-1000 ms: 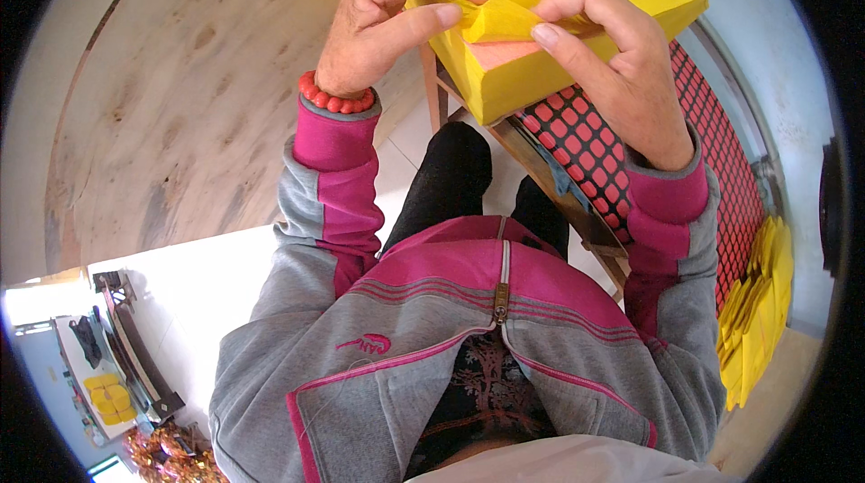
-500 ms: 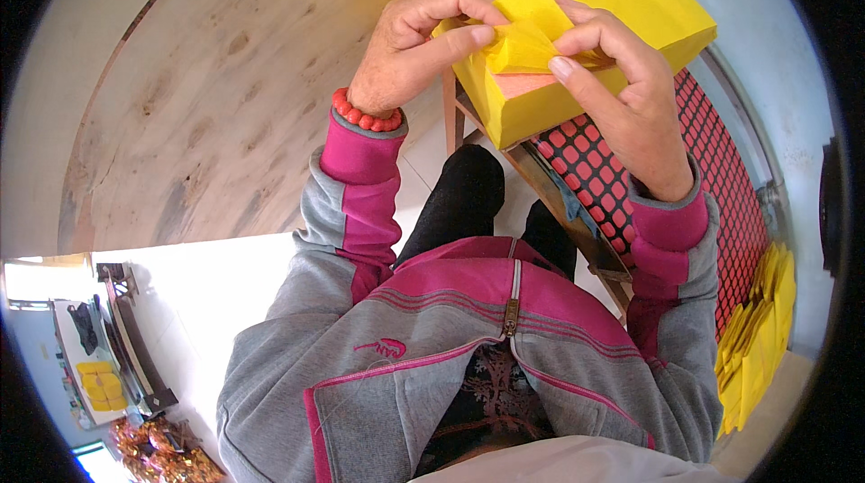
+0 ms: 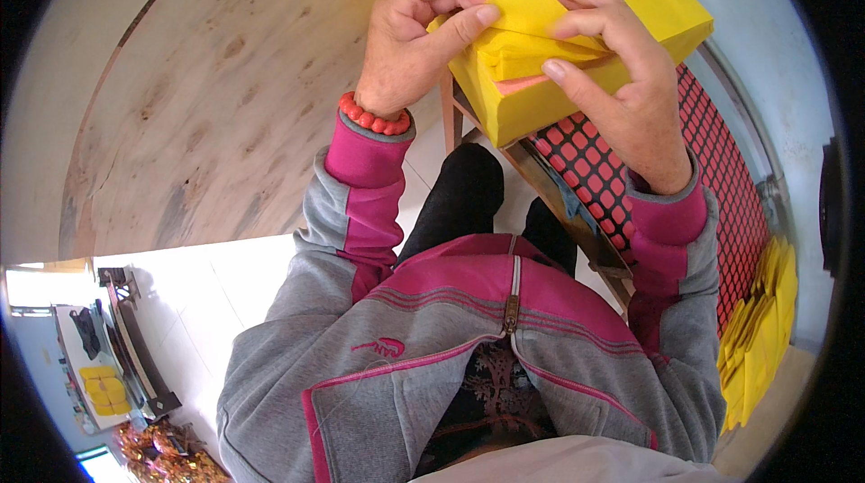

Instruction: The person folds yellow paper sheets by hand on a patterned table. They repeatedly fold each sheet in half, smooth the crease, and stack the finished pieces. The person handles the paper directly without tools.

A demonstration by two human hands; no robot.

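In front of me, at the top of the view, a folded yellow paper-like sheet rests on a boxy yellow stack, its flap standing up. A strip of pink shows beneath the folds. My left hand, with a red beaded bracelet at the wrist, is closed, thumb and forefinger pinching the flap's left edge. My right hand lies open at the other side, its thumb and fingers apart beside the folds. Whether its fingertips touch the sheet I cannot tell.
A pale wooden board fills the left side. Under the yellow stack, a red-and-black patterned surface lies on a wooden frame. More folded yellow pieces lean at the lower right, by the wall. Shiny gold-coloured material lies at the lower left.
My right hand has loosened from the folded sheet and its fingers have spread. My left hand has risen slightly, still pinching, and the flap stands more open.
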